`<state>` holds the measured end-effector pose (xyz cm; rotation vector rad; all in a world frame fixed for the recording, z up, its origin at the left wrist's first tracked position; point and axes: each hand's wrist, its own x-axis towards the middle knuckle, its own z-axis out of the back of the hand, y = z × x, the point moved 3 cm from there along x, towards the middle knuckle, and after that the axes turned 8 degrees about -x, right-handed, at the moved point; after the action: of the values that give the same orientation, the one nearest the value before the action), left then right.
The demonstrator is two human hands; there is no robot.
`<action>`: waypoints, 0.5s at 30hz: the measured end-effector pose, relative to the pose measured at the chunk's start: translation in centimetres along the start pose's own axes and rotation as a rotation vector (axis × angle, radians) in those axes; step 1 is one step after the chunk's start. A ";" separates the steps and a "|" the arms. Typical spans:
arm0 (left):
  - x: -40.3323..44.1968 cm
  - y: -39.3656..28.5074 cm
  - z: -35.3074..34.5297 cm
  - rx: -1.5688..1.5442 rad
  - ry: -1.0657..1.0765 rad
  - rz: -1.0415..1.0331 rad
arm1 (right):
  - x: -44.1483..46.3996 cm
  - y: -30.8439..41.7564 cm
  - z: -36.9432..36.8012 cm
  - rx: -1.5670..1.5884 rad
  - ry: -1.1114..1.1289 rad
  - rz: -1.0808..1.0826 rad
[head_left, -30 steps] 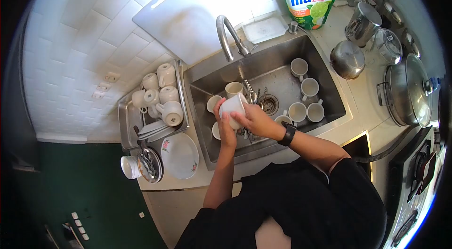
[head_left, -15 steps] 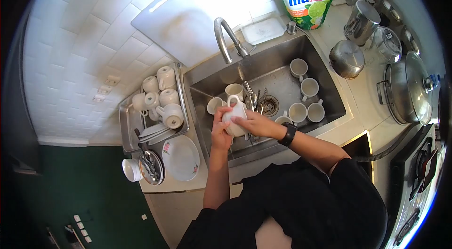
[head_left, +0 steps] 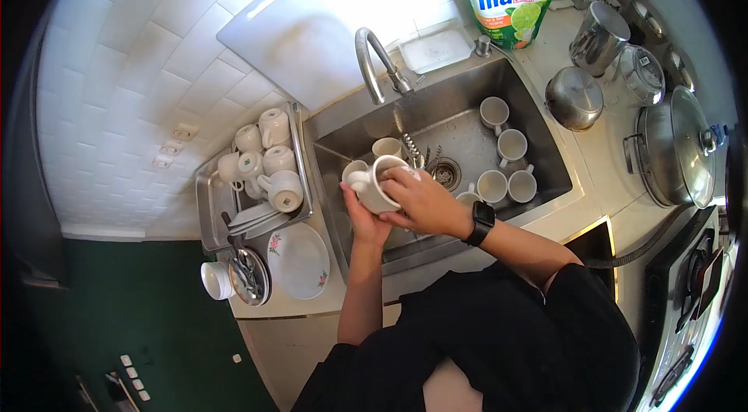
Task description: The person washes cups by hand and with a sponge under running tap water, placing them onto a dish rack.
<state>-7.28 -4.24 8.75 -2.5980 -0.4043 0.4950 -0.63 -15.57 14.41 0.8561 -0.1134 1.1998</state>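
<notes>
A white mug is held over the left part of the steel sink, its mouth facing up and tilted to the right. My left hand supports it from below and the left side, fingers curled round it. The fingers of my right hand reach over the rim into the mug, with the thumb against its outside. Whether those fingers also hold a small cloth or sponge is hidden. Behind the held mug, another mug stands in the sink. More mugs sit along the sink's right side, among them one by the wall.
Overturned mugs and plates fill a metal drying tray on the left. A floral plate lies in front of it. The faucet arches over the sink. A detergent pouch and pots stand behind and right.
The mug has been turned from mouth-away to mouth-up, its handle now to the left. My right hand's fingers have moved from its outside into its mouth.
</notes>
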 end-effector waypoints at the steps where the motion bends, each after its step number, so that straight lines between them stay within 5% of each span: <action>1: 0.1 -0.2 0.1 0.035 0.020 -0.053 | -0.2 0.2 -0.4 0.013 -0.011 0.022; 7: 0.4 -0.5 0.9 0.134 0.160 -0.194 | -0.7 0.0 -2.9 0.182 0.195 -0.031; 10: -0.3 0.3 2.2 -0.005 0.038 -0.108 | 0.0 -0.6 -1.8 0.375 0.341 -0.084; 15: -1.1 0.9 3.7 0.050 0.206 0.013 | 0.3 -2.5 -0.9 0.946 0.531 -0.361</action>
<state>-9.56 -4.01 5.54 -2.5721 -0.3015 0.2348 1.28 -15.04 12.64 1.2539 1.0720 1.0744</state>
